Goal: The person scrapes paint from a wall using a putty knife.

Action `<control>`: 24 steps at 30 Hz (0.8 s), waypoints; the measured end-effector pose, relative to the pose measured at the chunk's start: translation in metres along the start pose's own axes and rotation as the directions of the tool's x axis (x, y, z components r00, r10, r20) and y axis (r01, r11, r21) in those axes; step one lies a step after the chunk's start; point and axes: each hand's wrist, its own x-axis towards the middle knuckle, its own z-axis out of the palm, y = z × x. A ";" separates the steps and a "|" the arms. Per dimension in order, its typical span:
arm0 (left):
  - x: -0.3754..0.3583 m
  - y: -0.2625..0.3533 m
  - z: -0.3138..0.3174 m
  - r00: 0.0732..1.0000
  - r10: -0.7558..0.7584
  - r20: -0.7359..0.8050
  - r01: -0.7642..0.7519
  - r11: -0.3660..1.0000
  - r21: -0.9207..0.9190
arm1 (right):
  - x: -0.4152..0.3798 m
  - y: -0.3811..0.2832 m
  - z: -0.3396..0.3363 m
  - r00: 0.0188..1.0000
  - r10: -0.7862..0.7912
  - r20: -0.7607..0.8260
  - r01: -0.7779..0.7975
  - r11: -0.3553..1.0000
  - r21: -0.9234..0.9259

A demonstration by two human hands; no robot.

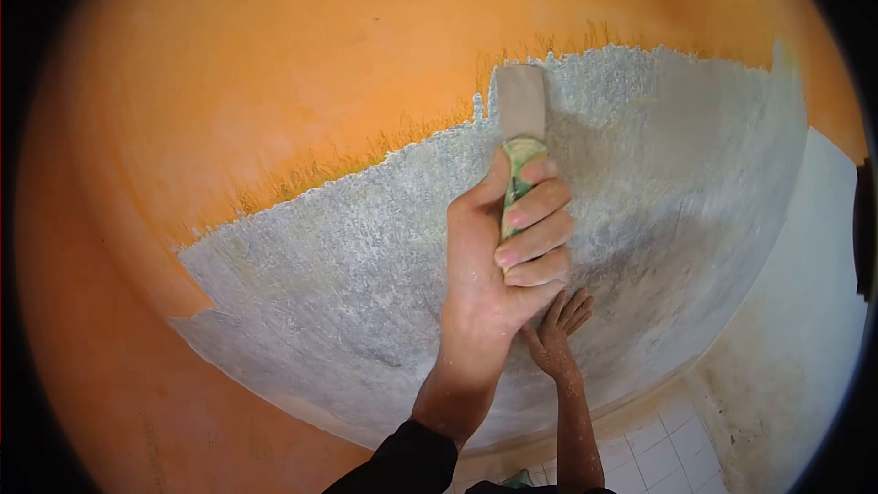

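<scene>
My left hand (508, 238) grips the green and cream handle of a paint scraper (522, 102), palm side toward me and the fingers wrapped round it. The scraper's flat grey blade points up, its tip at the ragged edge of the orange paint (302, 64). Below that edge the wall is a bare grey, scraped patch (366, 256). Lower down, my right hand (554, 337) rests against the grey surface with its fingers stretched out, holding nothing. Pale dust marks my left wrist and forearm.
Loose, thin orange flecks line the paint's edge. A pale wall (777, 311) meets this one at the right, with a dark object (863, 229) at its far side. White floor tiles (654, 448) show below.
</scene>
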 end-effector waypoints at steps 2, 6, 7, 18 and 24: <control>0.003 -0.002 0.007 1.000 0.007 -0.015 -0.007 0.999 -0.031 | 0.001 -0.003 0.003 1.000 0.002 -0.021 -0.002 1.000 0.011; 0.000 -0.007 0.000 1.000 0.009 -0.028 -0.009 1.000 -0.004 | 0.001 0.000 0.001 1.000 -0.011 -0.027 0.012 1.000 0.017; 0.006 -0.009 0.005 0.999 0.015 -0.034 -0.015 1.000 0.009 | 0.001 -0.001 0.002 0.999 -0.003 -0.036 0.003 1.000 0.018; -0.004 -0.004 0.008 0.999 0.021 -0.045 -0.022 1.000 -0.012 | 0.001 -0.007 -0.002 0.999 0.043 -0.007 -0.043 0.998 0.054; -0.042 -0.009 -0.008 0.994 0.049 -0.093 -0.051 0.998 -0.026 | 0.000 0.003 0.004 0.996 -0.051 -0.077 0.050 0.999 -0.012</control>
